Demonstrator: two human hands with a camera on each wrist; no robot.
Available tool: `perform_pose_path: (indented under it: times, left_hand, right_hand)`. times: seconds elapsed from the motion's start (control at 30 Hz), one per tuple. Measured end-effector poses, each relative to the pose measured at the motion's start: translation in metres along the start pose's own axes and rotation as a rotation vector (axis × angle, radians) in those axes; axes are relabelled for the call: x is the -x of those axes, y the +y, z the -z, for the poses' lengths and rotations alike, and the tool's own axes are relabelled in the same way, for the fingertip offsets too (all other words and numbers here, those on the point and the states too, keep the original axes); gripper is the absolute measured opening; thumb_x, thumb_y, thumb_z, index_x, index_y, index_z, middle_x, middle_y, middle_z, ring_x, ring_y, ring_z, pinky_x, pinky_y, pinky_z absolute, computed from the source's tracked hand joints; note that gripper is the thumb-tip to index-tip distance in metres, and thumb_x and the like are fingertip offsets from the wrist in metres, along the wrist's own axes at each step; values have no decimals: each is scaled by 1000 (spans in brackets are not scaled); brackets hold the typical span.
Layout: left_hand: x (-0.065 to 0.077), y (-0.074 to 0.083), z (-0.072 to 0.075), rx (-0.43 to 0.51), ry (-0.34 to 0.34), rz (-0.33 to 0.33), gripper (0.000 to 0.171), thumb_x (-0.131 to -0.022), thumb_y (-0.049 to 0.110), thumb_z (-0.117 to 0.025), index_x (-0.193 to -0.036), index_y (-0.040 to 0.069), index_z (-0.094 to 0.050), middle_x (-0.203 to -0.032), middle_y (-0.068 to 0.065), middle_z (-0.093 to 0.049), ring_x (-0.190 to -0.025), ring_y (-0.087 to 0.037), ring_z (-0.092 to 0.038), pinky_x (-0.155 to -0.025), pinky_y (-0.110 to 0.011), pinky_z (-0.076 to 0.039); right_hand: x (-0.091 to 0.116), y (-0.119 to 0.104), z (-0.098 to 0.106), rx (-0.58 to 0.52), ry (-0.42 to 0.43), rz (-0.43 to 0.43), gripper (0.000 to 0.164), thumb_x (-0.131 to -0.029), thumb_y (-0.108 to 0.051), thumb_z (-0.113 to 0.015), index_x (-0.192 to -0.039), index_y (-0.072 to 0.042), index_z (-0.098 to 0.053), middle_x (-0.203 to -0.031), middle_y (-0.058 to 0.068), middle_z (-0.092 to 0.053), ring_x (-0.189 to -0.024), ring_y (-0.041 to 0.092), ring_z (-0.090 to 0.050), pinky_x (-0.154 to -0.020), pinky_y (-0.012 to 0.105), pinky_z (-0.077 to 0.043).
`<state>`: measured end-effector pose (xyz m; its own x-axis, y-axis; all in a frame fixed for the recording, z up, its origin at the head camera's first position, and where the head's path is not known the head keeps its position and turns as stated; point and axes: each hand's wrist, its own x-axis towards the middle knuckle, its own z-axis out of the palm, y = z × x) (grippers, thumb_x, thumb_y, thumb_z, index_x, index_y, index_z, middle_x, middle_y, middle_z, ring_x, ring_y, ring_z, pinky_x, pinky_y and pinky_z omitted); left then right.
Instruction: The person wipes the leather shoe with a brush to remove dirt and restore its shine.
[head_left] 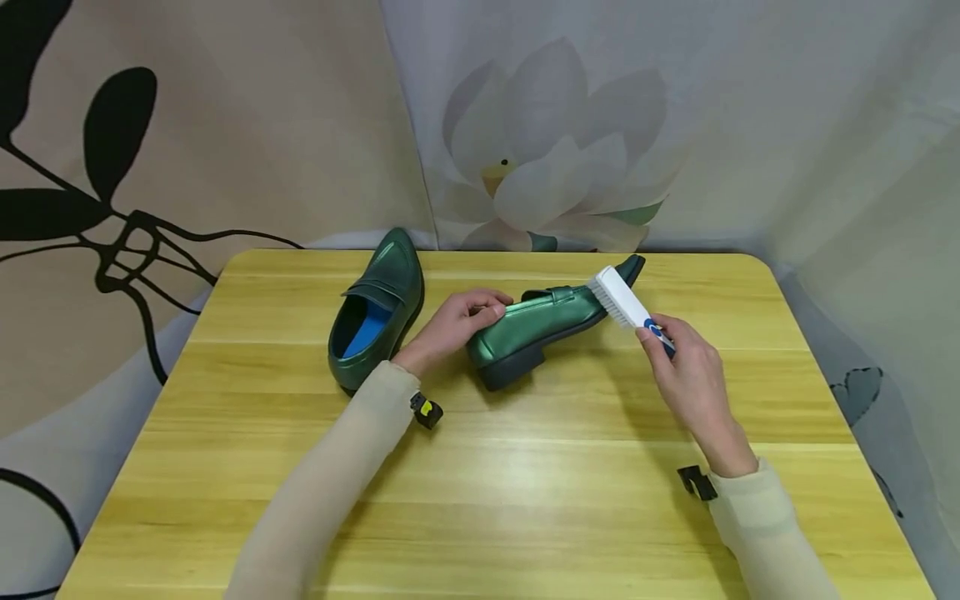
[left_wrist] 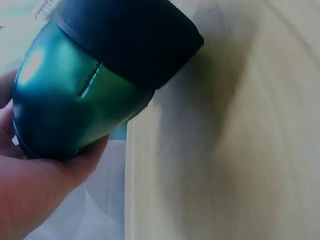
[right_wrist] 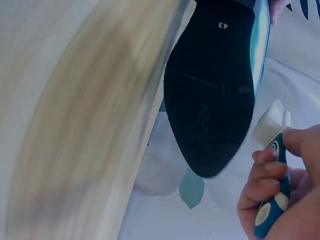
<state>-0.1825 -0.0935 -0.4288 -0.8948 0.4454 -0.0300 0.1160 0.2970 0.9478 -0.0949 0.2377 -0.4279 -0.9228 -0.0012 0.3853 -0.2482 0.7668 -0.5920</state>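
Note:
My left hand (head_left: 457, 327) grips a shiny green loafer (head_left: 540, 322) by the heel end, holding it tilted on its side above the table. In the left wrist view its black heel (left_wrist: 140, 40) faces the camera, the thumb and fingers around the green back. The black sole (right_wrist: 212, 90), marked 43, shows in the right wrist view. My right hand (head_left: 686, 375) holds a scrub brush (head_left: 618, 297) by its blue and white handle. The brush's white bristles are by the shoe's toe end; whether they touch it I cannot tell.
A second green loafer (head_left: 382, 304) with a blue insole stands upright on the table, left of my left hand. The wooden table (head_left: 525, 500) has its far edge against a curtain (head_left: 555, 125) printed with a flower and dark leaves.

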Motion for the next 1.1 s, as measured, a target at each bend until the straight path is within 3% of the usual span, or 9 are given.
perform_pose_path:
  times: [0.17,0.4,0.67,0.8,0.93,1.1]
  left_hand:
    - [-12,6,0,-1,-51,23,28,-108,28,-57,-106,6,-74,-139,-3,-63,-134,-22,-50,-113,-47,-37]
    - [-28,5,-3,-52,-125,60,32,-108,31,-57,-127,11,-73,-137,-3,-62,-127,-23,-51,-109,-46,-40]
    - [-34,-4,-5,-108,-143,8,30,-107,32,-59,-97,6,-71,-131,-6,-65,-122,-22,-57,-105,-42,-45]
    - [-28,-9,-3,-115,-119,15,31,-109,29,-55,-110,3,-71,-131,-10,-64,-119,-25,-57,-102,-41,-46]
    - [-23,-11,0,-41,-105,30,33,-111,18,-48,-126,-4,-67,-140,-18,-60,-131,-30,-53,-110,-43,-41]
    - [-20,-12,-1,30,-96,28,29,-111,16,-48,-119,-6,-67,-146,-19,-57,-139,-32,-48,-114,-45,-39]
  right_hand:
    - [-3,-4,4,-5,26,13,38,-106,-22,-62,-127,9,-64,-117,30,-68,-92,44,-67,-77,61,-53]
    - [-1,-5,5,6,-4,-15,40,-107,-24,-61,-129,8,-63,-121,30,-66,-96,45,-67,-78,62,-52]
    - [2,-3,3,17,-28,-35,39,-107,-25,-61,-128,7,-64,-121,29,-67,-97,43,-66,-79,60,-51]
    - [5,-4,1,21,-46,-40,39,-107,-25,-61,-130,7,-64,-122,29,-67,-98,43,-66,-78,60,-52]
    - [9,-5,-4,28,-41,14,36,-105,-20,-64,-128,8,-64,-119,28,-68,-90,40,-67,-70,55,-54]
    - [13,-12,-13,69,-50,173,35,-95,-10,-76,-125,4,-66,-108,21,-70,-79,31,-65,-62,46,-51]
